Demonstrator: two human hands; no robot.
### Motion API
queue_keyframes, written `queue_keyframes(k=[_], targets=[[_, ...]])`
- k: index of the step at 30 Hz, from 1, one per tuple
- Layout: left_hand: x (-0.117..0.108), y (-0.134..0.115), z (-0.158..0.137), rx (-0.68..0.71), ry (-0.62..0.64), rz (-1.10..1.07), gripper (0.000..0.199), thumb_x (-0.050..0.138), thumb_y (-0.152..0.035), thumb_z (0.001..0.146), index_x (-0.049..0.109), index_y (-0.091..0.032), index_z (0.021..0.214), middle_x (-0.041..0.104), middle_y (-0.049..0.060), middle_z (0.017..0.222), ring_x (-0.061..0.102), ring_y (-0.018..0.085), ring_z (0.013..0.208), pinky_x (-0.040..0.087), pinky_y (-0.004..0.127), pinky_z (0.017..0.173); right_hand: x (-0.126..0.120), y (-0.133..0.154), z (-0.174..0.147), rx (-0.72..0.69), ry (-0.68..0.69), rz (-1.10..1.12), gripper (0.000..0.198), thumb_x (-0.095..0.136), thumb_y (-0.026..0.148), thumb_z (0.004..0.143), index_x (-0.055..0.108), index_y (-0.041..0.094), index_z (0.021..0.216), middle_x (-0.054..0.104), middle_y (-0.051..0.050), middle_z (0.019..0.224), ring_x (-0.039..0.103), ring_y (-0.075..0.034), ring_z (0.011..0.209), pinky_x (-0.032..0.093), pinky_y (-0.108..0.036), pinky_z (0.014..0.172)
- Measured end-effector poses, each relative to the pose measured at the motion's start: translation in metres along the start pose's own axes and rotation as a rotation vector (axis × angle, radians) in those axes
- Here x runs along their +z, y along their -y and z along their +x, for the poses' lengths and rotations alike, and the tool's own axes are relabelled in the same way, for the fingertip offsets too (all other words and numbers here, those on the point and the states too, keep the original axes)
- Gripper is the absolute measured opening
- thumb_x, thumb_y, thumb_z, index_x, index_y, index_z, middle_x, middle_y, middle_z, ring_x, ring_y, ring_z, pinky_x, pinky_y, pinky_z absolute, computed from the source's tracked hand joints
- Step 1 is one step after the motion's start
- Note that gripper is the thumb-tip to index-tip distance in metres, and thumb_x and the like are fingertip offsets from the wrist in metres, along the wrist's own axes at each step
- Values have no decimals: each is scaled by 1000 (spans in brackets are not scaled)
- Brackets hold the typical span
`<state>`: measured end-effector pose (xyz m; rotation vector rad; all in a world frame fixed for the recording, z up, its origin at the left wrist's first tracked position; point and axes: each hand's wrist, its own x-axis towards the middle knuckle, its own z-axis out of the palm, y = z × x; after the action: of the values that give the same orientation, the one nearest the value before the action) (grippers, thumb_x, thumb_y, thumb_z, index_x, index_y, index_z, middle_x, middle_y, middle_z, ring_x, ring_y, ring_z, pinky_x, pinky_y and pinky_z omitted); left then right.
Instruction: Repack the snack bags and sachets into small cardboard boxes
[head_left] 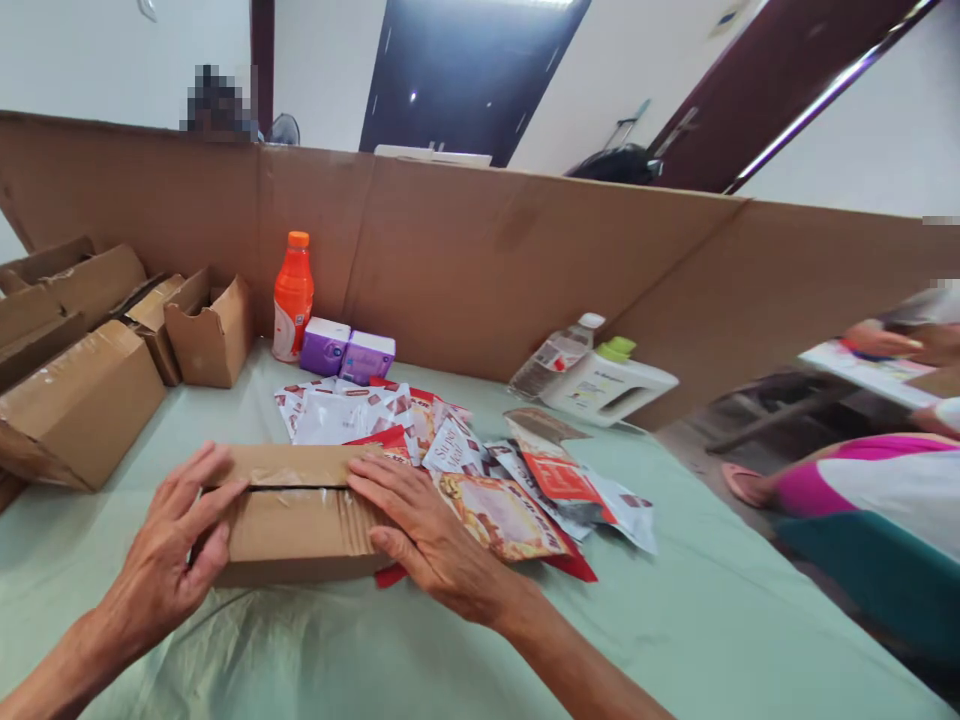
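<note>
In the head view, holds a cardboard box (292,525) at eight o'clock between left hand (176,545) and right hand (420,525), curved over opposite ends, apparently keeping the top flaps (289,466) down, hemmed from twelve to three by packets (499,515) and cardboard wall (465,260), with room on the worktop (300,665) toward six.

1 carton (296,525) up front, 1 orange bottle (293,295), 1 clear bottle (551,358), 1 white jug (589,388), 2 purple packs (324,348), 4+ boxes (105,395) left. Packets (495,510) overlap, exact count unclear.
</note>
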<state>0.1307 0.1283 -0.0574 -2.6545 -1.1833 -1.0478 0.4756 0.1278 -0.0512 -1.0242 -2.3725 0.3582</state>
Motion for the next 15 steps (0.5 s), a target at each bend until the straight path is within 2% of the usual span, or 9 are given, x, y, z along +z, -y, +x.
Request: queue_keyframes(k=[3,7,12,15], targets=[[9,10,-2,7,30,-88,48,37,-14,105,50,-28,150,50,6,158,38,24,155,37,38,126,11,-12,-8,-2,-13,-18,50,37,38,112,45,32,161,47,-4,166,36,-24,157,35,-51,127],[17,15,-3,-3,-17,-131,46,36,-13,105,56,-28,143,51,3,158,35,23,156,35,38,127,17,-22,-8,-40,-17,-19,54,33,43,111,43,29,163,43,-6,168,29,-27,160,34,-54,127],[22,16,-6,-17,-40,-152,44,34,-15,106,60,-27,139,53,5,156,37,25,155,38,42,126,-9,-8,4,1,110,-139,49,46,36,107,54,27,155,46,-9,166,36,-29,156,33,-57,126],[23,17,-6,-43,-42,-161,42,35,-17,106,62,-27,137,54,5,155,38,26,154,39,45,126,-22,3,23,6,134,-188,56,57,34,102,50,25,157,36,-11,171,31,-31,158,28,-60,127]])
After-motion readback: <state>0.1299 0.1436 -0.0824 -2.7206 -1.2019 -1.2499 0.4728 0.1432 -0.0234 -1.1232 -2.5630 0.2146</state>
